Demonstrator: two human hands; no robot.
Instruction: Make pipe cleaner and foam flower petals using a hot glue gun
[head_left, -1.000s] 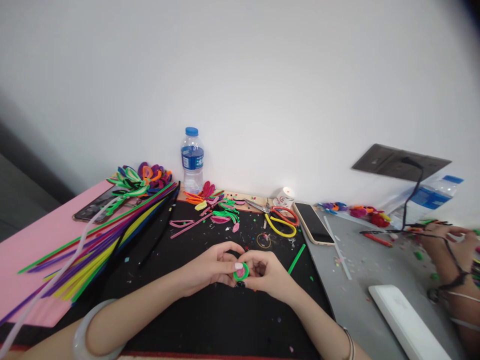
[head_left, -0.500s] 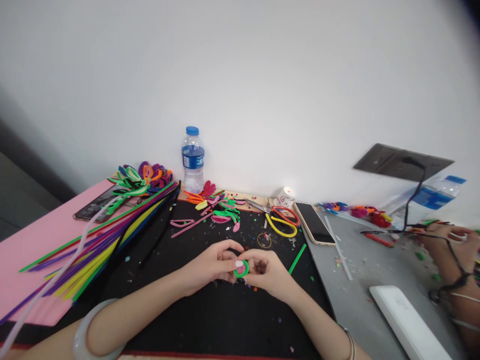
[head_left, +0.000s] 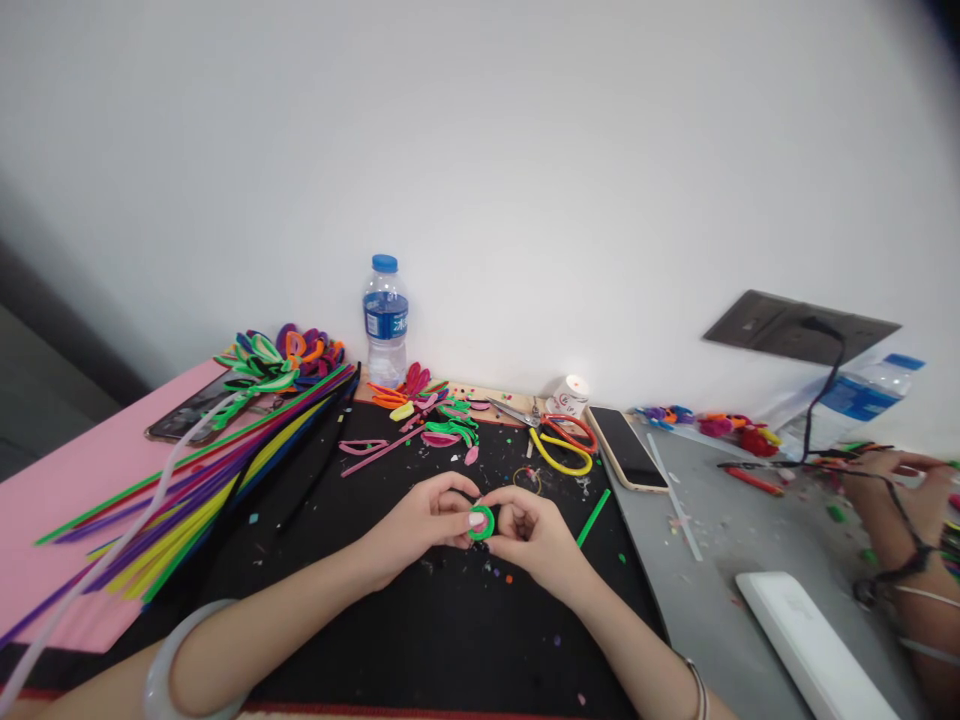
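Note:
Between my two hands is a small coil of green pipe cleaner (head_left: 482, 523) with pink in its middle. My left hand (head_left: 427, 522) pinches its left side, the thumb lying across the pink centre. On the other side my right hand (head_left: 534, 535) grips the green rim between thumb and fingers. Both hands are over the black mat (head_left: 360, 640). A short green pipe cleaner (head_left: 594, 518) lies right of my right hand. Beyond the hands are scissors (head_left: 559, 450) with red and yellow handles and a pile of bent pink and green pipe cleaner pieces (head_left: 450, 425).
Loose pipe cleaners (head_left: 217, 490) spread over a pink sheet (head_left: 45, 510) at left, beside a phone (head_left: 176, 418). A water bottle (head_left: 385, 325) stands by the wall. Another phone (head_left: 626, 450) and a white box-like object (head_left: 810, 645) lie at right, near another person's hand (head_left: 892, 500).
The green ring has turned slightly to face me more squarely. My right thumb and fingers have opened a little around its edge. The rest looks the same.

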